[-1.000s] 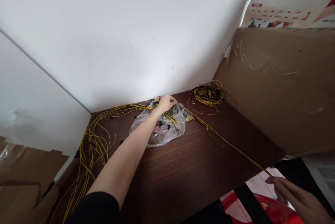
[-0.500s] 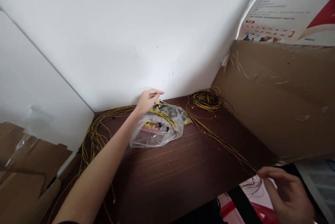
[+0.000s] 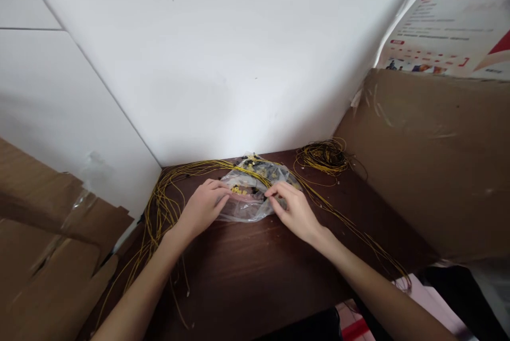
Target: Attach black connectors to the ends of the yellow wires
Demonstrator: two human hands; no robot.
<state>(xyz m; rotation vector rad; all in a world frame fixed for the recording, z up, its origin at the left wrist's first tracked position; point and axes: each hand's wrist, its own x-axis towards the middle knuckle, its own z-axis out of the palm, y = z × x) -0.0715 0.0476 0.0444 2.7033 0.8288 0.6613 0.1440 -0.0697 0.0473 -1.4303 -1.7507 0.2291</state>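
Observation:
A clear plastic bag [image 3: 247, 215] lies on the dark wooden table, with small yellow pieces [image 3: 239, 190] and black bits showing in it. My left hand [image 3: 207, 203] is at the bag's left edge, thumb and fingers apart, fingertips beside the yellow pieces. Over the bag's right side, my right hand [image 3: 292, 208] has thumb and forefinger pinched together near a small dark piece; what they hold is too small to make out. Yellow-and-black wires [image 3: 203, 164] run along the back, their ends lying over the bag between my hands.
A coil of yellow-and-black wire [image 3: 323, 156] sits at the back right. More wires [image 3: 346, 219] stretch toward the right front edge. A cardboard sheet [image 3: 430, 160] stands on the right, cardboard [image 3: 51, 245] at the left, and a white wall [image 3: 239, 65] behind.
My right hand has left the wire ends at the right front edge and come to the bag. My left hand has moved from behind the bag down to its left side.

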